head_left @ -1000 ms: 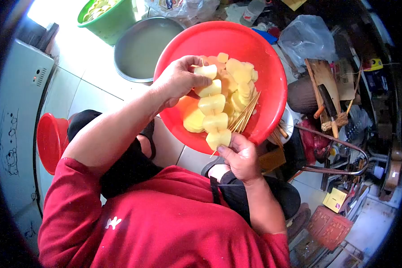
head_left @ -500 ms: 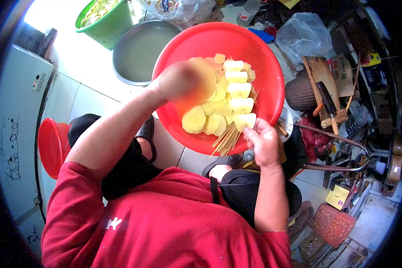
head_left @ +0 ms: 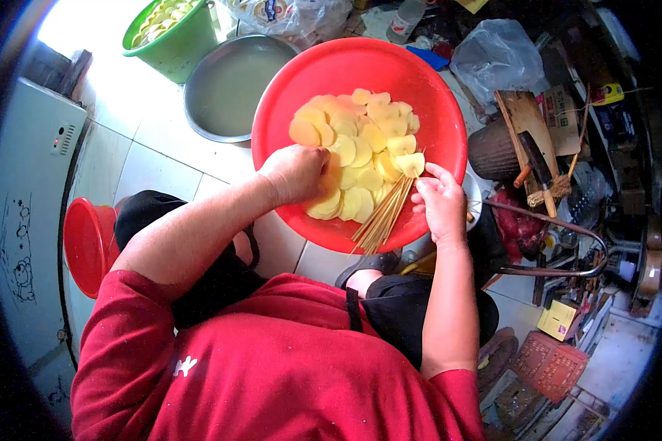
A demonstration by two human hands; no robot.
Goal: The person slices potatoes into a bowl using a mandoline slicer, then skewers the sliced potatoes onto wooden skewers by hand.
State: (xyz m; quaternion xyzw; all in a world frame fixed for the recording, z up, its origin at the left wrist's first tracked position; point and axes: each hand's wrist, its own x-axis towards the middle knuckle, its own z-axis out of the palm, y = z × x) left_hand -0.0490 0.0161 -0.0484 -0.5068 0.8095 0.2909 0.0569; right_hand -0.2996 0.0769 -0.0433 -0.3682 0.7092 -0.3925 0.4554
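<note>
My left hand [head_left: 298, 173] is over the left part of the red basin [head_left: 449, 110], its fingers curled down against the pale yellow slices [head_left: 348, 150]; whatever they grip is hidden. At the right of the pile, my right hand [head_left: 441, 201] has its thumb and fingers apart beside a heart-shaped slice [head_left: 410, 164]. That slice ends a row of folded slices lying on the pile. A bundle of thin wooden sticks [head_left: 384, 217] rests across the basin's lower right, just left of my right hand.
Behind the basin's left side stand a metal bowl of cloudy liquid [head_left: 228, 92] and a green tub [head_left: 171, 45] of slices. A small red bucket [head_left: 88, 246] is at the left. To the right are a plastic bag [head_left: 499, 62], a wooden board [head_left: 526, 132] and a bent metal frame [head_left: 559, 272].
The row of folded slices went from between both hands to the pile's right side. My left hand let go of its upper end and moved down-left; my right hand moved right and up, its fingers now apart.
</note>
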